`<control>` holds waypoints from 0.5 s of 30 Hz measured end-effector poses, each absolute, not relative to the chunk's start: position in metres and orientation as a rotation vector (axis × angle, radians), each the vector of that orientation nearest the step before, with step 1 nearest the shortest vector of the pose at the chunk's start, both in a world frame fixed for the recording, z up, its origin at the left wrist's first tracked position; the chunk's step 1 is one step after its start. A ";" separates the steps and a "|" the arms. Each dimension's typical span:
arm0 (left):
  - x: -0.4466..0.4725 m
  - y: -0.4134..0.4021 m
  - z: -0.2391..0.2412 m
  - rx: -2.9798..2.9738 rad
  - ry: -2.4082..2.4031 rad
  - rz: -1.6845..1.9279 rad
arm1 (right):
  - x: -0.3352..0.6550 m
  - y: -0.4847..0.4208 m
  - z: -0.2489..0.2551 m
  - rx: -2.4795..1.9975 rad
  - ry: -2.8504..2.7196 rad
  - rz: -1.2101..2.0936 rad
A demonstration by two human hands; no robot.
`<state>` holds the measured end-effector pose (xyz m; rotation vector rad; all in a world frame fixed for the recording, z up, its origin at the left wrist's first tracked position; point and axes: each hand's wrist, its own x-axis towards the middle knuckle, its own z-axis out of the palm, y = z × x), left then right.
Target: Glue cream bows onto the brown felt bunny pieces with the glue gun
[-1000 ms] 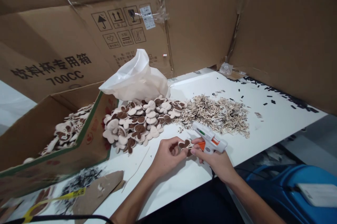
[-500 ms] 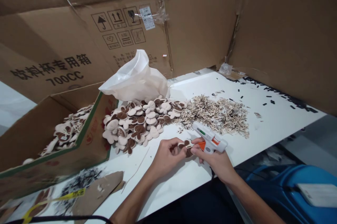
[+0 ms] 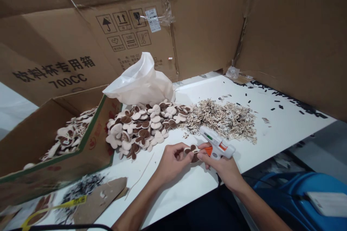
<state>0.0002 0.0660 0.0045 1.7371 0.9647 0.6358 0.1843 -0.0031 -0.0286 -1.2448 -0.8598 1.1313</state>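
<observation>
Between the fingers of my left hand (image 3: 175,160) is a small brown and cream plush applique (image 3: 193,150), pinched by its left side. My right hand (image 3: 221,164) holds a white glue gun (image 3: 217,142) with an orange trigger, its nozzle pointing up and left. The thumb and forefinger of that same hand also touch the right side of the applique. Just beyond my hands lies a heap of similar brown and cream plush pieces (image 3: 143,124). Beside it, to the right, spreads a pile of small beige strips (image 3: 225,117).
At the left stands an open cardboard box (image 3: 94,144) with more plush pieces inside. A white plastic bag (image 3: 143,82) sits behind the heap. Large cardboard walls (image 3: 206,25) enclose the back and right. Black bits (image 3: 292,99) lie along the right. A blue object (image 3: 306,195) is below the table.
Both hands hold nearly the same pose on the applique and glue gun. The whole view has shifted very slightly.
</observation>
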 end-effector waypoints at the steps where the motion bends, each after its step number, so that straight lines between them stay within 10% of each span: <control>1: -0.001 0.066 0.006 1.722 0.944 0.628 | 0.185 -0.003 -0.029 -1.241 -0.861 1.131; 15: 0.000 0.066 0.002 1.723 0.965 0.648 | 0.182 -0.003 -0.027 -1.243 -0.830 1.135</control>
